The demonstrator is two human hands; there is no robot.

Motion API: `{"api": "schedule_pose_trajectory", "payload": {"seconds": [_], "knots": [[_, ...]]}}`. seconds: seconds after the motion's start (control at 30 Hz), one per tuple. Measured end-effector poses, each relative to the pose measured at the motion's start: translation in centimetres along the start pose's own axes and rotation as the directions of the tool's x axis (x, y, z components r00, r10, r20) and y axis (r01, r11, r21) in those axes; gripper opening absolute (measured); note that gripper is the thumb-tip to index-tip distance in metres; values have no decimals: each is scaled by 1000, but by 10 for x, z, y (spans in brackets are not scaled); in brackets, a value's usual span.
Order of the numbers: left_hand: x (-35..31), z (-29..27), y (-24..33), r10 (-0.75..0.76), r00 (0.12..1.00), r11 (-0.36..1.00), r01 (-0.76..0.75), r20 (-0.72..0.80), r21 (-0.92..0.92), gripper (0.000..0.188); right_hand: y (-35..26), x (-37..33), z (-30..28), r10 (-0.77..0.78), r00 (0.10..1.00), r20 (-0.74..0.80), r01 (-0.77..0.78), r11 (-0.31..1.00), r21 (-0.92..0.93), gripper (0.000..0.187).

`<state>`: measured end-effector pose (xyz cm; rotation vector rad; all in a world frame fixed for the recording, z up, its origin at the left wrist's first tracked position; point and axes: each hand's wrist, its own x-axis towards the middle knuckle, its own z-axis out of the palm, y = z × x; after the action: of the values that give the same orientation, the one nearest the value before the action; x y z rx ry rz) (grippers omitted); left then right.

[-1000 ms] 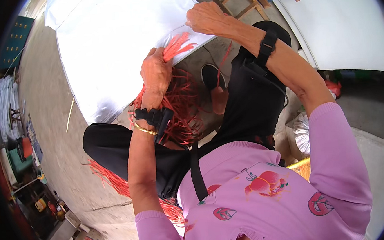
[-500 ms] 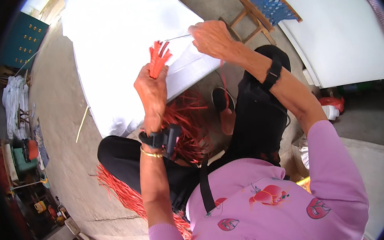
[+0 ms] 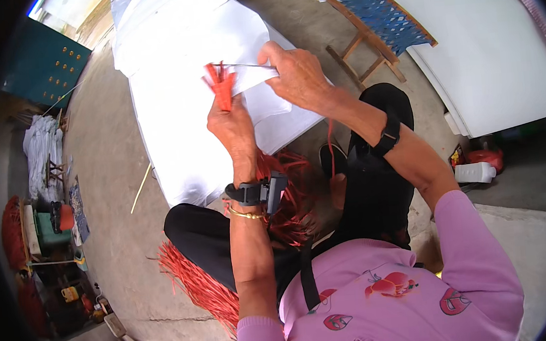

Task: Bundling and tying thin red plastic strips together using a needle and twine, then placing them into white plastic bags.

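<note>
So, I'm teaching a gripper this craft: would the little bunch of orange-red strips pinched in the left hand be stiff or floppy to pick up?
Probably springy rather than limp: the bunch of orange-red strips stands up above the left hand, ends fanning out. Likely light, since a fingertip pinch holds it. Loose strips may slip apart.
</note>
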<state>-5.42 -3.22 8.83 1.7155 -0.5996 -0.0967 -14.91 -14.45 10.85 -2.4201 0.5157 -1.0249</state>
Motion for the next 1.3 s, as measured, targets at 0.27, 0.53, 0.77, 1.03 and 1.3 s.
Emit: {"api": "schedule_pose_trajectory", "payload": {"seconds": [0.27,0.53,0.77,1.03,1.3], "knots": [[-5,-23,-16,-375,925,788,353,62,-504,25,-17,-16,52,181,962,203,-249,889,385,21],[-17,-12,-29,-40,981,932,-33,-192,-362,9,-20,-24,64,-13,980,200,-27,980,199,24],[-21,-25,-49,-211,936,894,69,-281,-442,9,-4,-18,38,33,975,218,-120,908,402,24],[-24,-17,-41,50,935,932,-170,-351,-321,9,2,-22,29,-94,985,146,95,995,-5,40],[-38,-17,-33,423,904,897,-427,53,113,30,2,-16,28,131,959,251,-215,914,344,59]]}}
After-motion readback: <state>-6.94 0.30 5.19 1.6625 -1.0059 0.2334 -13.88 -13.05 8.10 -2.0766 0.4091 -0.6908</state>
